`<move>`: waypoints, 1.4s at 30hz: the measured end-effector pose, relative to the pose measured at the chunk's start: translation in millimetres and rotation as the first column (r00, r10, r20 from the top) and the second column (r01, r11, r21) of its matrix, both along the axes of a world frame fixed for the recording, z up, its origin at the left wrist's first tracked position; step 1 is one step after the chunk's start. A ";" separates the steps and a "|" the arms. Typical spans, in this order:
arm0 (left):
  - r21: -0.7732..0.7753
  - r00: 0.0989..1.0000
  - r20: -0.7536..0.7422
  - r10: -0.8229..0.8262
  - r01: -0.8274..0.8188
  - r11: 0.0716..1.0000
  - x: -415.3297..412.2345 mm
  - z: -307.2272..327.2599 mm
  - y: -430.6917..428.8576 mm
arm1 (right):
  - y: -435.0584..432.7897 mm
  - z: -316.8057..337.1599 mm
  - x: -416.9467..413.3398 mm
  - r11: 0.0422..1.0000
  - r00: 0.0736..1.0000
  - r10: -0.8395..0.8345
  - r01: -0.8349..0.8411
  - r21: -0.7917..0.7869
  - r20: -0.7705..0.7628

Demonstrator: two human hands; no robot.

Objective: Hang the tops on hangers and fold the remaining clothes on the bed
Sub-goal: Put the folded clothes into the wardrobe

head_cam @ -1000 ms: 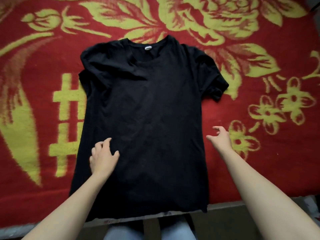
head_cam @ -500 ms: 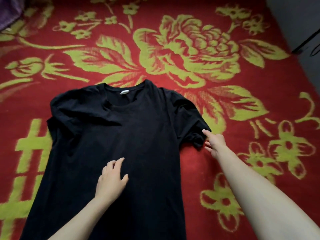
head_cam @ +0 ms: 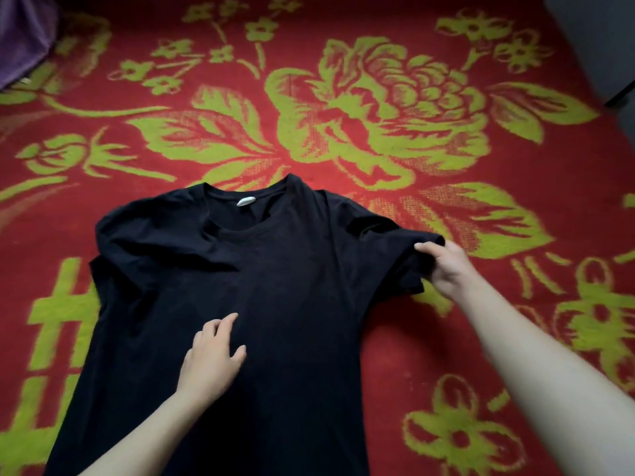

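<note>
The left hand [head_cam: 211, 355] rests spread on the black shirt [head_cam: 275, 304] lying on the bed [head_cam: 412, 355], while the right hand [head_cam: 446, 269] pinches its sleeve [head_cam: 395, 249].

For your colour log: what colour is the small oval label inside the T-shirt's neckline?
White: the small oval label, clearest in the head view.

Head view, close, down over bed [head_cam: 446, 338]

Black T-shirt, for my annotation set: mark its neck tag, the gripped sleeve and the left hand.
neck tag [head_cam: 246, 201]: head view, label's centre.
sleeve [head_cam: 391, 255]: head view, mid fabric.
left hand [head_cam: 209, 360]: head view, its back.
</note>
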State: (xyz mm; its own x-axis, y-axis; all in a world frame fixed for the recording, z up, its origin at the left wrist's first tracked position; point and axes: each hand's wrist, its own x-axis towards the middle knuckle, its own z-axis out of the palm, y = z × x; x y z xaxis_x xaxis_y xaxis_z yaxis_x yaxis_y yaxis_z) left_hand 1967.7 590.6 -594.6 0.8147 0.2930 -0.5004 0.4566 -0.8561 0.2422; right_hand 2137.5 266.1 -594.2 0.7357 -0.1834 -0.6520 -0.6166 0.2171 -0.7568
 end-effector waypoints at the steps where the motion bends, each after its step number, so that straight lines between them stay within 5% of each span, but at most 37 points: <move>1: 0.002 1.000 0.007 -0.005 0.005 1.000 3.9 0.6 0.8 | -13.5 3.8 6.0 0.999 0.999 0.029 -0.028 -0.042 0.039; 4: -0.001 1.000 0.021 0.011 -0.010 1.000 10.2 -0.6 7.0 | -46.8 6.2 15.5 0.910 0.994 0.111 -0.098 -0.404 0.009; 6: -0.013 0.999 0.006 0.032 -0.032 0.999 11.5 -3.3 8.2 | -58.2 -2.4 11.9 0.817 1.000 -0.021 0.016 -0.576 -0.003; 8: -0.018 0.998 -0.014 0.054 -0.054 0.998 11.3 -6.1 7.7 | -63.5 -20.2 0.9 0.753 0.993 -0.111 0.058 -0.656 -0.039; 11: -0.019 0.997 -0.051 0.060 -0.061 0.998 8.1 -11.2 7.4 | -50.2 -38.9 -22.4 0.679 0.976 -0.068 -0.107 -0.727 -0.208; 13: -0.015 0.995 -0.082 0.050 -0.051 0.999 4.4 -15.1 8.3 | -33.1 -46.4 -37.8 0.664 0.968 -0.100 -0.109 -0.740 -0.232; 17: -0.022 0.988 -0.145 0.059 -0.063 0.998 -5.6 -21.6 8.1 | -4.2 -56.2 -59.5 0.784 0.974 -0.064 -0.086 -0.614 -0.217; 20: -0.015 0.984 -0.169 0.047 -0.050 0.999 -13.0 -23.4 11.9 | -1.8 -52.6 -57.9 0.829 0.994 0.016 -0.071 -0.555 -0.104; 24: -0.011 0.983 -0.166 0.077 -0.080 0.997 -17.8 -20.8 23.8 | -13.3 -26.4 -55.8 0.919 0.990 -0.091 0.126 -0.373 0.109; 27: -0.017 0.981 -0.152 0.119 -0.123 0.992 -21.0 -17.7 34.4 | -24.7 -19.7 -59.1 0.917 0.994 0.001 0.044 -0.395 0.113; 30: 0.002 0.980 -0.150 0.133 -0.134 0.991 -25.7 -16.0 47.2 | -37.5 -27.3 -61.0 0.755 0.994 0.071 -0.106 -0.647 -0.079; 35: 0.029 0.970 -0.163 0.178 -0.175 0.984 -42.9 -14.2 75.1 | -28.9 -21.4 -74.2 0.432 0.922 -0.094 -0.303 -0.850 -0.376; 38: 0.043 0.968 -0.159 0.192 -0.187 0.981 -43.7 -16.1 93.1 | 23.2 -15.4 -76.1 0.127 0.934 0.276 -0.270 -0.955 -0.227; 42: 0.098 0.957 -0.128 0.259 -0.248 0.964 -39.9 -18.1 119.4 | 127.5 -7.9 -90.9 -0.106 0.585 0.768 -0.287 -0.952 -0.262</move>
